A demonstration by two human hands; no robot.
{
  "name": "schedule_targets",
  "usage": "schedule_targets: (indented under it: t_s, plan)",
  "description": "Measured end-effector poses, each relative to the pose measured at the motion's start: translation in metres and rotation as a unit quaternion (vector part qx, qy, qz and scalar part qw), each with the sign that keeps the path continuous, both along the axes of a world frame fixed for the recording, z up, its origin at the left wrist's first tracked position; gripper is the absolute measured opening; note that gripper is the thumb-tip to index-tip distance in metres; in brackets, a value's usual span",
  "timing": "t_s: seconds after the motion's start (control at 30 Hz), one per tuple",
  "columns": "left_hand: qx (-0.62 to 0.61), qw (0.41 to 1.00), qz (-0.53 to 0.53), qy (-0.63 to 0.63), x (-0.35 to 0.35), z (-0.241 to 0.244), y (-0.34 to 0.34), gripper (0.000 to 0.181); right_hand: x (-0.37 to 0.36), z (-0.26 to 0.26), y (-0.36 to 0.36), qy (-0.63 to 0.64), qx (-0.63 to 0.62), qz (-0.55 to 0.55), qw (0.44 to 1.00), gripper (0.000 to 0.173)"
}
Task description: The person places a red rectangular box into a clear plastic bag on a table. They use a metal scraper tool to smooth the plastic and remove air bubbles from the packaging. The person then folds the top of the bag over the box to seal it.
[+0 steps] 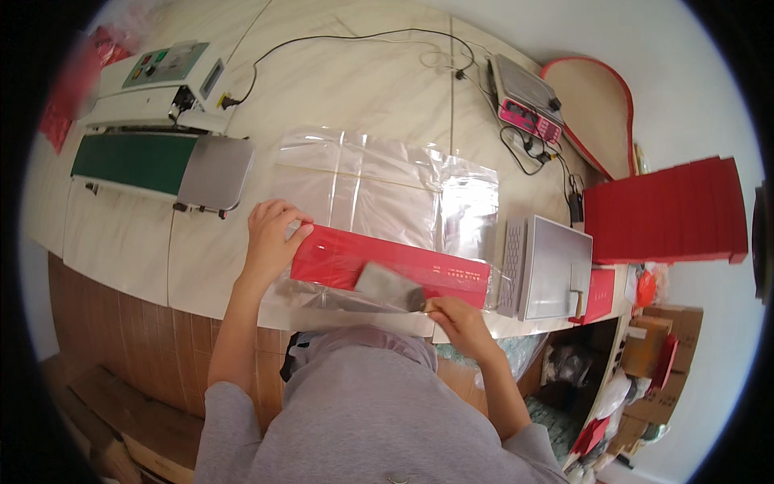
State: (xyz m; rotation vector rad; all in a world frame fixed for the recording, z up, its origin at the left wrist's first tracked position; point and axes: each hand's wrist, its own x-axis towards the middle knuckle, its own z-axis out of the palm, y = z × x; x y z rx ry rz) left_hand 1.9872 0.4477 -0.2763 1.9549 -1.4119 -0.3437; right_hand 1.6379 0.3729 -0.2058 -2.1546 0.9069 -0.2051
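Observation:
A long red box (338, 257) with gold print lies across a large sheet or bag of clear plastic film (387, 187) at the table's near edge; film also seems to cover the box. At the box's far left corner, my left hand (272, 236) pinches the film between thumb and fingers. My right hand (462, 323) grips the short handle of a flat, wide tool (387, 285), perhaps a brush, near the box's right end. Its grey head, blurred, lies over the box's near edge.
A band sealing machine (163, 85) with a green belt (136, 160) stands left. Right are a scale (526, 91) with tangled cables, a grey-white box (559, 272), stacked red boxes (662, 212) and a red-rimmed pad (589, 103). A black cord (351, 37) crosses the table's far side.

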Motion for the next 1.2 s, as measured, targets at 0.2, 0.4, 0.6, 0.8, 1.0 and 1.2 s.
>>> schedule_targets:
  t_s: [0.2,0.4,0.6,0.8,1.0,1.2]
  plan:
    - [0.003,0.999,0.014,0.031,-0.001,0.0,0.002,0.011,0.049,-0.007,-0.022,0.015,-0.014,0.172,0.985,0.019]
    - [0.0,0.999,0.015,0.037,0.0,-0.006,0.002,0.01,0.065,-0.009,-0.038,0.02,-0.011,0.184,0.983,0.021]
    - [0.014,0.998,0.016,0.062,0.003,-0.009,0.001,0.01,0.073,-0.01,-0.045,0.029,-0.022,0.163,0.986,0.021]
    - [0.015,0.998,0.005,0.058,0.006,-0.007,-0.001,0.01,0.079,-0.009,-0.047,0.039,-0.04,0.119,0.991,0.021]
    - [0.01,0.998,-0.004,0.063,0.008,-0.006,-0.002,0.01,0.086,-0.005,-0.052,0.047,-0.043,0.1,0.993,0.02]
    - [0.003,0.998,-0.004,0.062,0.008,-0.008,-0.002,0.011,0.089,-0.013,-0.057,0.006,-0.085,0.083,0.993,0.016]
